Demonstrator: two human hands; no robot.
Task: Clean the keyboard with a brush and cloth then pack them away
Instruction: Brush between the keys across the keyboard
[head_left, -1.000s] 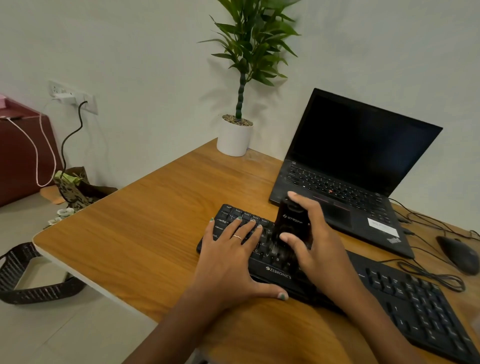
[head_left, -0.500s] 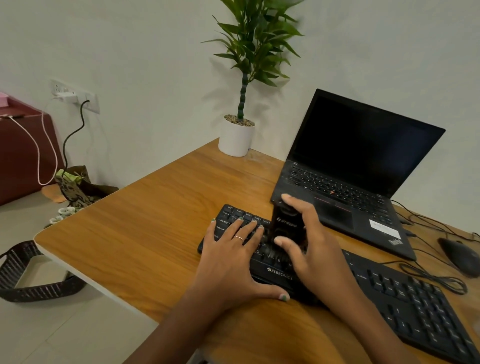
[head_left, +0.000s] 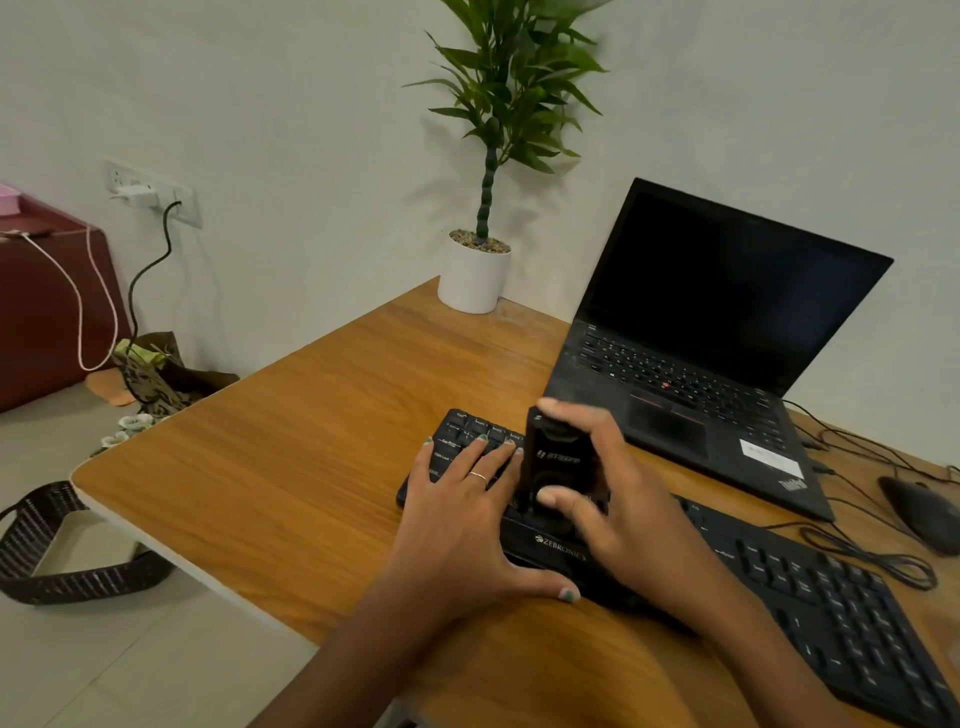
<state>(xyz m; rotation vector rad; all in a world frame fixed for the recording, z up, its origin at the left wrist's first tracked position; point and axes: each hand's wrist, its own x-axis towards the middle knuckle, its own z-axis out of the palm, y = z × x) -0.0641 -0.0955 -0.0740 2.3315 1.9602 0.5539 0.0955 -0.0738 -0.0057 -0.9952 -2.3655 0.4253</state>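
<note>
Right hand gripping upright black brush on keyboard; left hand pressing flat, fingers straight, on its left end.

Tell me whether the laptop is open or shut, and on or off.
Open: the laptop's lid stands up, keys exposed. Its screen is dark, so it appears off, though sleep cannot be ruled out.

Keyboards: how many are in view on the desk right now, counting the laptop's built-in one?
2. The black external keyboard lies at the desk's near edge under both hands; the laptop's built-in keyboard sits behind it. None looks hidden.
</note>
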